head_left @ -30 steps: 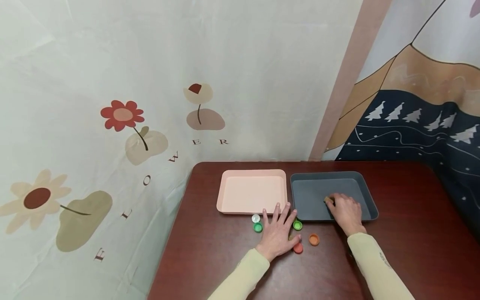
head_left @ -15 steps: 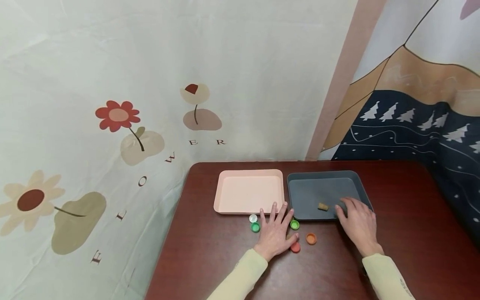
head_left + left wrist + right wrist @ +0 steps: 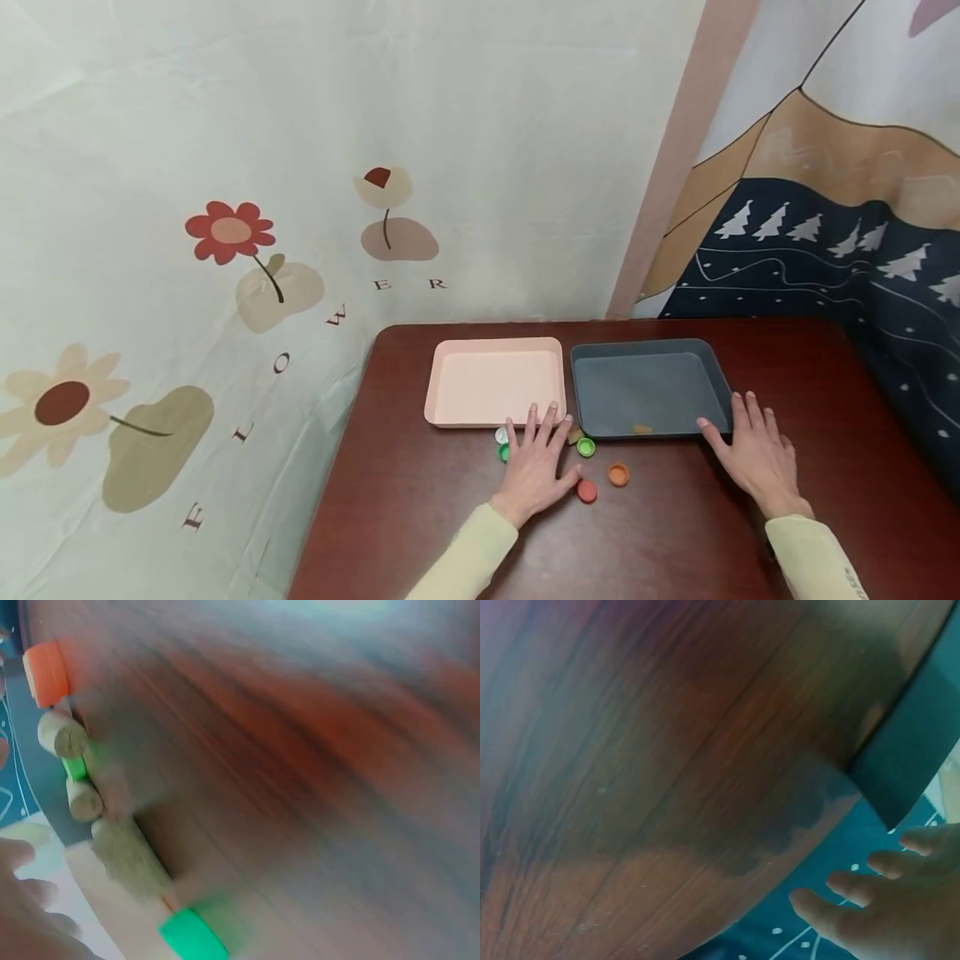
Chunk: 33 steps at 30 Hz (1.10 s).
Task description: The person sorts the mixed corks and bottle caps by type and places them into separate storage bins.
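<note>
Fingers spread, the left hand (image 3: 534,468) is over small caps and corks at the pink tray's (image 3: 495,426) front edge; whether it touches them I cannot tell. A white cap (image 3: 501,436) and a green cap (image 3: 504,452) show at its left; a cork (image 3: 575,436) and a light green cap (image 3: 586,448) at its right. The left wrist view shows several corks, one long (image 3: 129,859). A cork (image 3: 642,430) lies by the front wall inside the grey tray (image 3: 645,387). The right hand (image 3: 765,458), empty and spread, is at that tray's front right corner.
A red cap (image 3: 587,492) and an orange cap (image 3: 618,475) lie on the dark red table (image 3: 637,550) between the hands. Behind the table's back edge hang a pale flower-print cloth (image 3: 480,167) and a dark tree-print cloth (image 3: 810,267).
The right hand has let go of the cork and moved right, out of the grey tray. That cork now lies nearer the front wall. The left hand has shifted slightly left, uncovering another cork.
</note>
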Motion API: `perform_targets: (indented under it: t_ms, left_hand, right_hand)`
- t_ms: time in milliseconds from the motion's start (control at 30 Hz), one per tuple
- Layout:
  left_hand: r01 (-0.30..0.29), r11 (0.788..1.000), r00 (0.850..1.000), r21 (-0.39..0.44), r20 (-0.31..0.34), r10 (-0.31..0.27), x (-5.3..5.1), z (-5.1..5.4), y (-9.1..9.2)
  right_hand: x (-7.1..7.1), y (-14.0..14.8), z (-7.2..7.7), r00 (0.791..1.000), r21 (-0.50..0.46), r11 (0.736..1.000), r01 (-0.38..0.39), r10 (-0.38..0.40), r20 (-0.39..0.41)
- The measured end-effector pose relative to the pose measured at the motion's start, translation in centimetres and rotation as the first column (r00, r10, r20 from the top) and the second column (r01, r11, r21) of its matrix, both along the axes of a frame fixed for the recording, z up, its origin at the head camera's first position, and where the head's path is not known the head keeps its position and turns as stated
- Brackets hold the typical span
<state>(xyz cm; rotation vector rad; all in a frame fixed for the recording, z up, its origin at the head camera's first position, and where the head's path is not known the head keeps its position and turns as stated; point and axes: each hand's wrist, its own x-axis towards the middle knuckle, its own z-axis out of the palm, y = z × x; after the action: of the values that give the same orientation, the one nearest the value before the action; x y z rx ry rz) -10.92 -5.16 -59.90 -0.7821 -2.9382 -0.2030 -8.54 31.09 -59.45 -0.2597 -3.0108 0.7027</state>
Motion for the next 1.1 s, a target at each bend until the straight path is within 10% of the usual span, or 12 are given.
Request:
perform_targets:
  t_ms: [533, 1100]
  left_hand:
    - [-0.134, 0.963, 0.986, 0.236, -0.069, 0.154, 0.4, 0.9, -8.9]
    - [0.02, 0.959, 0.97, 0.283, -0.237, 0.05, 1.4, 0.6, -9.8]
  right_hand:
    - [-0.5, 0.5, -0.2, 0.99, -0.053, 0.998, -0.038, 0.045, 0.135]
    - [-0.4, 0.3, -0.3, 0.992, -0.042, 0.999, -0.03, 0.035, 0.117]
